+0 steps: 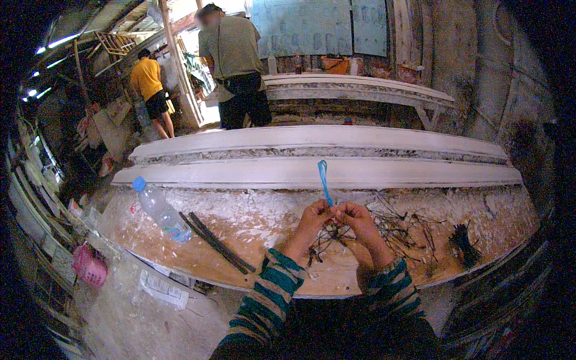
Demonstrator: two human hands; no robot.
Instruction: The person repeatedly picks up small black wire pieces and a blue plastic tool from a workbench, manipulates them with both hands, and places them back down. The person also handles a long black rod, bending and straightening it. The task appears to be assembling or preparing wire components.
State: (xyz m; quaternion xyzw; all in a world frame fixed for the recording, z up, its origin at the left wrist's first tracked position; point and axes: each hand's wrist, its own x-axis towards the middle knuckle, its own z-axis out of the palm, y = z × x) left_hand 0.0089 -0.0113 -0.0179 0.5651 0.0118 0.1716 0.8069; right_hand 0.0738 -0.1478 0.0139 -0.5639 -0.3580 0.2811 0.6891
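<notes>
The person's striped sleeves come in from the lower edge, reaching over a wooden work board. On the floor to the left sit a pink container, its contents too blurred to tell, and, nearer the board, a flat pale packet.

Above the middle of the board, the left hand and right hand meet, fingertips pinched narrowly together on the lower end of a blue strip. Its long axis runs away from the person, leaning slightly left, with a slim loop at the far tip, seen against the nearer white plank.

Thin dark twig-like pieces lie scattered beneath and right of the hands; a dark bundle is farther right. To the left, dark rods slant from far left to near right, close beside a clear bottle whose blue cap points far left; its fill cannot be told.

Beyond a second white plank, two people stand turned away, and a far bench bears an orange tub, contents unclear.
</notes>
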